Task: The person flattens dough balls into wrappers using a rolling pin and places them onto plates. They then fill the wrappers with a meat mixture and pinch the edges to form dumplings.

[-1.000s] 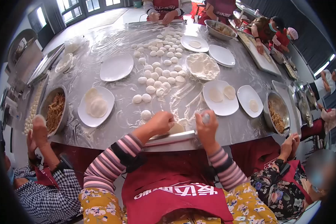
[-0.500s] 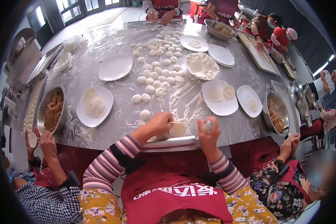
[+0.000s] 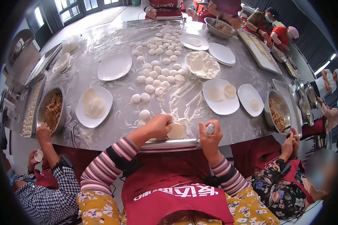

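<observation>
In front of me a round dough wrapper [image 3: 176,131] lies near the front edge of the floured table. My left hand [image 3: 159,126] pinches its left edge between closed fingers. To the right of it, my right hand [image 3: 210,140] is wrapped around what looks like a rolling pin [image 3: 210,129]; only its rounded grey end shows above the fist. A shiny metal bar [image 3: 169,144] runs along the table edge below the wrapper. One dough ball [image 3: 145,114] sits just beyond my left hand, with many more dough pieces [image 3: 161,78] further up the table.
A dish of flour [image 3: 202,72] stands beyond the wrapper. Plates with wrappers are at left [image 3: 107,97] and right [image 3: 221,107]. Filling bowls stand at left [image 3: 60,93] and right [image 3: 268,112]. People work on both sides and across the table.
The wrapper now lies flatter and shows rounder, with my left hand still at its edge. The right fist has barely moved. At left, a person's hand has reached into the filling bowl.
</observation>
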{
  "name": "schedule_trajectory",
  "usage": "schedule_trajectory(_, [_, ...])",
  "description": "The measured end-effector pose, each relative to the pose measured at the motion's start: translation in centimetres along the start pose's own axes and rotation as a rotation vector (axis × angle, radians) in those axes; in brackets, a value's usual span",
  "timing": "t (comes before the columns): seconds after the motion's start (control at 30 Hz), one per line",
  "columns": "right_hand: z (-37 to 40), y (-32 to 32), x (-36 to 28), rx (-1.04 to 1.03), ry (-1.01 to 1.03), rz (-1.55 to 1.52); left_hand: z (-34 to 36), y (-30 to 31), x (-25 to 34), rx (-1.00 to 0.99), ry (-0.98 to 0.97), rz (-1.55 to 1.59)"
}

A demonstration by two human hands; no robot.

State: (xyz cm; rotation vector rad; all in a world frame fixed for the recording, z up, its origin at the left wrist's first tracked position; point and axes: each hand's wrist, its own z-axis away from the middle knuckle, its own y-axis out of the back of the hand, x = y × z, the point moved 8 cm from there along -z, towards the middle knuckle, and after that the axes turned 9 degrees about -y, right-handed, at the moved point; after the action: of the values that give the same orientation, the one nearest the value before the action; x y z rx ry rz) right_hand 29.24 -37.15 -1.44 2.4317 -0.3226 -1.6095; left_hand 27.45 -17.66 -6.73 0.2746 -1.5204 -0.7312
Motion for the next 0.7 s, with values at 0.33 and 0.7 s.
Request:
schedule_trajectory(0.33, [-3.6, -4.0, -0.2, 0.089, 0.372, 0.17, -0.7, 0.4, 0.6, -0.019, 0.064, -0.149])
schedule_trajectory(0.7, [0.0, 0.7, -1.6, -0.032, 0.086, -0.112, -10.0, 2.2, 5.5, 0.241, -0.09, 0.439])
